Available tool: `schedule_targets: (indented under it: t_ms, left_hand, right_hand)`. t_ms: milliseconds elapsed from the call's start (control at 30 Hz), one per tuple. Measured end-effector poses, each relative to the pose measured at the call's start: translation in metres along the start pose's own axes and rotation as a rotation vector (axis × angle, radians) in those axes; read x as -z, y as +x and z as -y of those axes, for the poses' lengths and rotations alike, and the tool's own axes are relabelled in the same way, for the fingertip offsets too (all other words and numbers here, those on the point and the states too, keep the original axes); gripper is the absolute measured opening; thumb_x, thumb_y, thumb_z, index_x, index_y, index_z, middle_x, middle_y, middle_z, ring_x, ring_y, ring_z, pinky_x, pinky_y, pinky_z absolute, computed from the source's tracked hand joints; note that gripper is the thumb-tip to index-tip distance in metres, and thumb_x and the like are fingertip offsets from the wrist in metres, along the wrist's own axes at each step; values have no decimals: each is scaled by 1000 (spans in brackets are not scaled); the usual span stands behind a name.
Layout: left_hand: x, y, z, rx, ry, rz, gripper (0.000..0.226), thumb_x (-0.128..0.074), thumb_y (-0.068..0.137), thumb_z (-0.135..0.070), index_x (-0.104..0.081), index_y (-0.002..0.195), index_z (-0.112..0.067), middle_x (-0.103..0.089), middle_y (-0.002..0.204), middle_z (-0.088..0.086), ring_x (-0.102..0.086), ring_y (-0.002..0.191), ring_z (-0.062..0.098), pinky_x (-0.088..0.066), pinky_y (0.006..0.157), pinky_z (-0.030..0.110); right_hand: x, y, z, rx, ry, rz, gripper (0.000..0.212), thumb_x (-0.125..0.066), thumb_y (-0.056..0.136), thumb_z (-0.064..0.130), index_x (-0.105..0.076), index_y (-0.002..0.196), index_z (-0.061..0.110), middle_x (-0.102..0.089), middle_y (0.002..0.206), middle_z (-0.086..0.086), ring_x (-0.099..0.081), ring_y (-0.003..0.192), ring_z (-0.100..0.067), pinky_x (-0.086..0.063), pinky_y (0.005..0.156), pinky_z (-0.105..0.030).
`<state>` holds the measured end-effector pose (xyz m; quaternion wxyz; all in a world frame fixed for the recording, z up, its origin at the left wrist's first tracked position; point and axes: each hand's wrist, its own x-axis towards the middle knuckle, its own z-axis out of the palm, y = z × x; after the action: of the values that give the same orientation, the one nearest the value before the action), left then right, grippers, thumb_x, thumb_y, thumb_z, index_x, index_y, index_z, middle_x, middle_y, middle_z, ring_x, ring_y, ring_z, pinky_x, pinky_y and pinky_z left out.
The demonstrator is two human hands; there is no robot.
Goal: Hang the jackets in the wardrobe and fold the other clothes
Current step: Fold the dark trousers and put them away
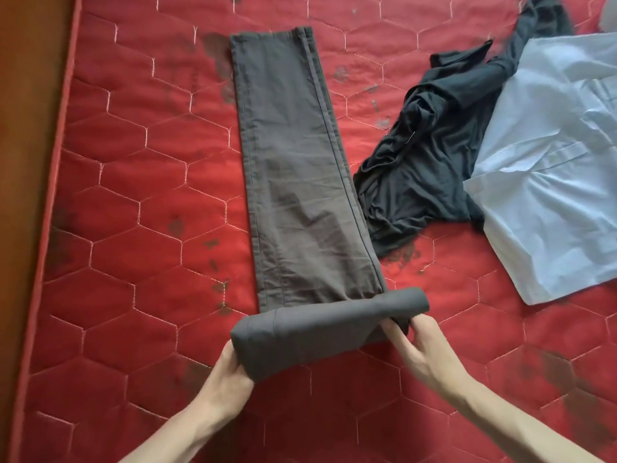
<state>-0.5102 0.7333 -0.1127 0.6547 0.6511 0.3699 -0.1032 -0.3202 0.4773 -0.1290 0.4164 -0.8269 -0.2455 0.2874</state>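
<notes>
**Trousers lie lengthwise, near end rolled in both hands**

We see the brown trousers (293, 168) stretched flat on the red mattress (133, 195), legs stacked one on the other. Their long axis runs from near to far, leaning slightly left as it goes away from us, with the hems at the far end. The near end is turned over into a thick roll (320, 325) that lies crosswise, at right angles to the legs.

Our left hand (230, 375) grips the left end of the roll, fingers curled under the cloth. Our right hand (417, 349) pinches the right end, thumb and fingers closed on the fabric. Both forearms come in from the near edge.

To the right of the trousers, close beside the seam but not plainly touching it, a black garment (430, 155) lies crumpled. A pale blue shirt (551, 168) overlaps its right side and runs out of view at the right.

On the left, the mattress shows a broad strip of open quilting between the trousers and its piped edge, beyond which we see a brown wooden surface (30, 128). Bare mattress also lies beyond the hems at the far end, and on the near right below the shirt.
</notes>
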Motion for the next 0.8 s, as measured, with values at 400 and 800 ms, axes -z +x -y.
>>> schedule_targets:
  t_ms: [400,800]
  left_hand:
    - [-43,25,4,97,-8,-384,36,-37,106,-59,-57,132,-43,-59,121,-44,-51,118,-27,-33,93,-4]
    - [-68,37,3,13,304,-837,23,-58,99,-44,-50,102,-23,-59,91,-4,-60,90,38,-41,76,40]
  right_hand:
    - [-38,34,9,-238,84,-267,19,-50,108,40,-50,94,28,-60,72,7,-53,64,-15,-44,64,-42]
    - [-46,59,16,-206,-283,-546,49,-61,102,32,-47,146,18,-54,135,-6,-57,119,-26,-49,95,-44]
